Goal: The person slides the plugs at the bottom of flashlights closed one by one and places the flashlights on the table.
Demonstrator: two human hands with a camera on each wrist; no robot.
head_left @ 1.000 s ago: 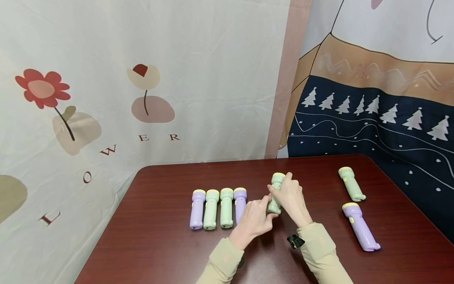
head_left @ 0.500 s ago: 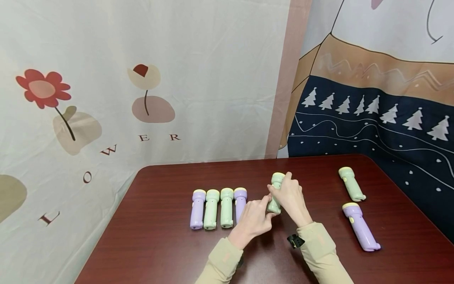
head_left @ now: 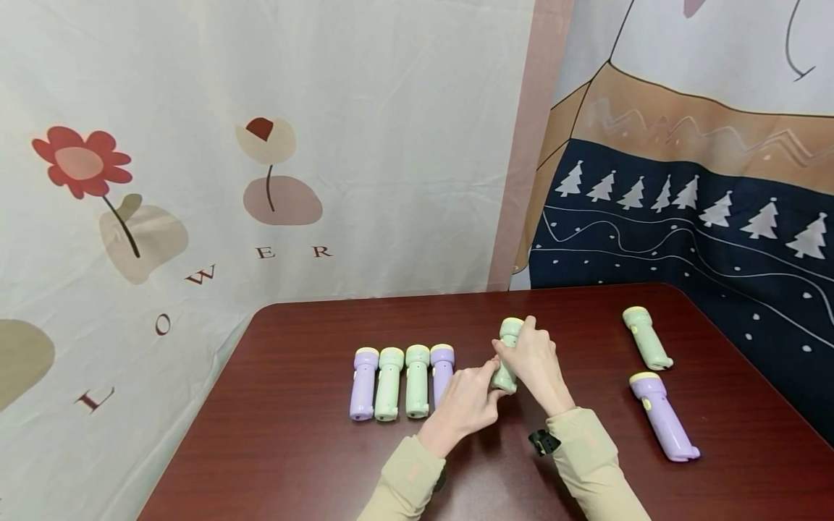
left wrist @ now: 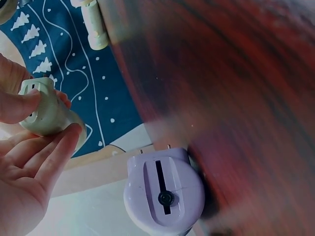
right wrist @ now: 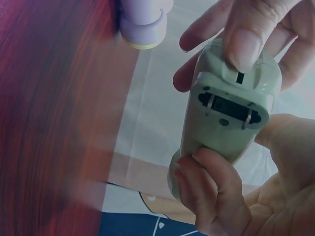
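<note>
Both hands hold a light green flashlight [head_left: 510,329] with a pale yellow rim, lens end pointing away, over the right of centre of the table. My right hand [head_left: 536,362] grips its body from the right. With its thumb on the slotted tail end, my left hand [head_left: 461,401] holds the flashlight from the left, fingers along the side. In the right wrist view, two metal prongs show at the tail [right wrist: 231,105], beside the slot under the thumb. Left of the hands lies a row of flashlights; its rightmost, a purple flashlight [head_left: 442,365], is partly hidden by the left hand.
The row also has a purple flashlight [head_left: 363,387] and two green ones, side by side on the dark red table [head_left: 293,449]. At the right lie another green flashlight [head_left: 647,340] and a purple flashlight [head_left: 664,420], both slanted. Printed cloths [head_left: 391,145] hang behind the table.
Hardly anything differs: both hands keep the green flashlight in the same place, and the left hand has shifted very slightly leftward. The other flashlights lie as before.
</note>
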